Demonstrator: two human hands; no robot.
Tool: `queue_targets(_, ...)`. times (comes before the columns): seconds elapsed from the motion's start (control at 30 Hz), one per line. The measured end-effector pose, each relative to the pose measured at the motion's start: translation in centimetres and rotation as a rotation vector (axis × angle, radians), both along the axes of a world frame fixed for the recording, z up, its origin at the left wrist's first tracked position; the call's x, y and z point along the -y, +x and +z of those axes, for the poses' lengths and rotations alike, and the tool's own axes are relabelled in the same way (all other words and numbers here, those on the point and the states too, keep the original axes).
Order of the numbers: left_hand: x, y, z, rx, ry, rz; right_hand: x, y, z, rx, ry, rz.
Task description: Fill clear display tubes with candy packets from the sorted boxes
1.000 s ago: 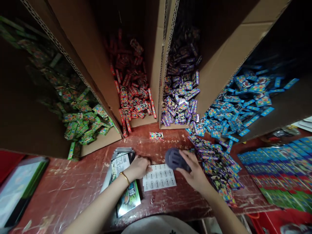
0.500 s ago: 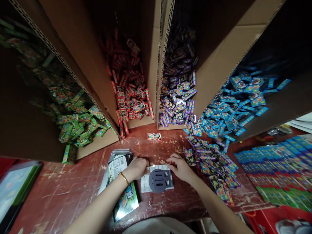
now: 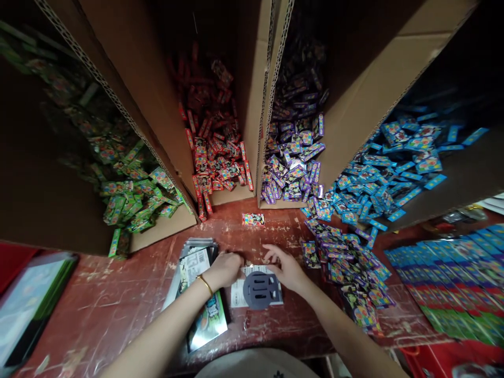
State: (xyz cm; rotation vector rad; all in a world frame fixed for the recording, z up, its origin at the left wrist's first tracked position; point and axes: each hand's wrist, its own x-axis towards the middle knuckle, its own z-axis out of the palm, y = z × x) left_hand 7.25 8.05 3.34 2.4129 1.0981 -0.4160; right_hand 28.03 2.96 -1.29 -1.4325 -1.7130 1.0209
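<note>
A flat, round, dark-grey slotted disc (image 3: 260, 290) lies on a white printed sheet (image 3: 237, 299), between the hands on the worn red tabletop (image 3: 129, 299). It hides much of the sheet, whose print is too small to read. The left hand (image 3: 227, 269) curls at the sheet's far left corner, fingertips hidden; I cannot tell whether they pinch it. The right hand's (image 3: 284, 269) fingers stand apart beside the disc.
</note>
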Motion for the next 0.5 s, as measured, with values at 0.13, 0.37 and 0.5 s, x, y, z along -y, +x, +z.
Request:
queue_targets(0.13,0.1,0.1,-0.3,-0.005,0.001,0.013,-0.1,-0.5,-0.4,-0.128,-0.047,-0.053)
queue_targets(0.37,0.7,-0.5,0.7,0.146,-0.007,0.099,1.9,0.0,1.1,-0.249,0.014,-0.271)
queue_targets(0.5,0.8,-4.8,2.2,0.344,0.162,0.332,6.0,-4.9,1.5,-0.145,0.079,-0.135)
